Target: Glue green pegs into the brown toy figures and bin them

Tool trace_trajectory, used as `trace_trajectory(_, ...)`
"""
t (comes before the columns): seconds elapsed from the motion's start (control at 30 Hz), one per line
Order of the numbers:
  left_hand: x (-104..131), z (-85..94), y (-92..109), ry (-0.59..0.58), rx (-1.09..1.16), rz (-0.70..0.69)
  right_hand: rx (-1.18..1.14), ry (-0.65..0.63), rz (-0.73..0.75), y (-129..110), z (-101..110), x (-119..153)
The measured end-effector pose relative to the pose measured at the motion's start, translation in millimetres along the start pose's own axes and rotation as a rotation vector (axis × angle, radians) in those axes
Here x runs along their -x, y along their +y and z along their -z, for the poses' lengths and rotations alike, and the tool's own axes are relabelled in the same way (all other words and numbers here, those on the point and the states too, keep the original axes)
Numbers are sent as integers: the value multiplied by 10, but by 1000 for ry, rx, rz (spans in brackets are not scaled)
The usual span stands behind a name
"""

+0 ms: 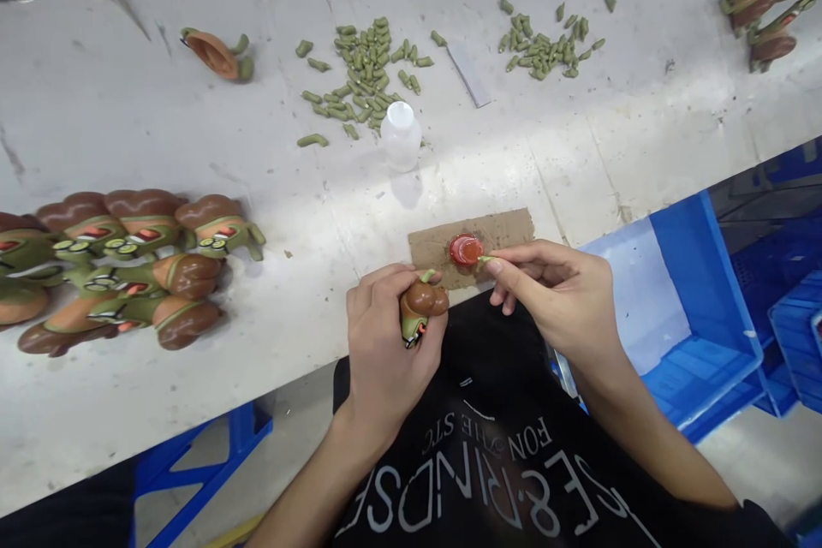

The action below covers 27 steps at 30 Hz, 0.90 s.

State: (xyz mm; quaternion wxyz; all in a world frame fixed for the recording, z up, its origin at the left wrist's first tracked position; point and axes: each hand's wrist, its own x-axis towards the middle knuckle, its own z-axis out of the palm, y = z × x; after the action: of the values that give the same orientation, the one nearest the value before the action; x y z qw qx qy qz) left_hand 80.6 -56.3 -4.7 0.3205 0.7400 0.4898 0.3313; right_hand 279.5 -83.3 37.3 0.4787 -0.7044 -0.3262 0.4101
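My left hand (391, 334) is closed around a brown and green toy figurine (425, 301) just off the table's near edge. A small green stub sticks up from the figurine's top. Between thumb and fingertips, my right hand (552, 282) pinches a small green toy piece (484, 259). The tip of that piece is at the rim of a red, wet-looking cap of glossy liquid (466, 250). Beneath the cap lies a stained cardboard strip (430, 248).
Loose green pieces form a left pile (366, 64) and a right pile (552, 51) beyond a white-capped bottle (402, 137). More figurines (147, 218) lie at left, others (764, 8) far right. A brown shell-like part (215, 54) sits back left. Blue crates (712, 291) stand below right.
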Motion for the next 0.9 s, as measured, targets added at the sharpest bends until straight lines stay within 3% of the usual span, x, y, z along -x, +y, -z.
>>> trace_trajectory(0.2, 17, 2, 11, -22, 28, 47, -18, 49, 1, -31, 108, -27)
trace_trajectory(0.33, -32, 116, 127, 40, 128, 87, -130, 7, -1, -87, 175, 23)
trace_trajectory(0.57, -272, 264, 252, -307, 642, 242, -210, -97, -55, -227, 174, 108)
trace_trajectory(0.9, -384, 270, 296, -439, 805, 319, -199, -186, -116, -363, 206, 127)
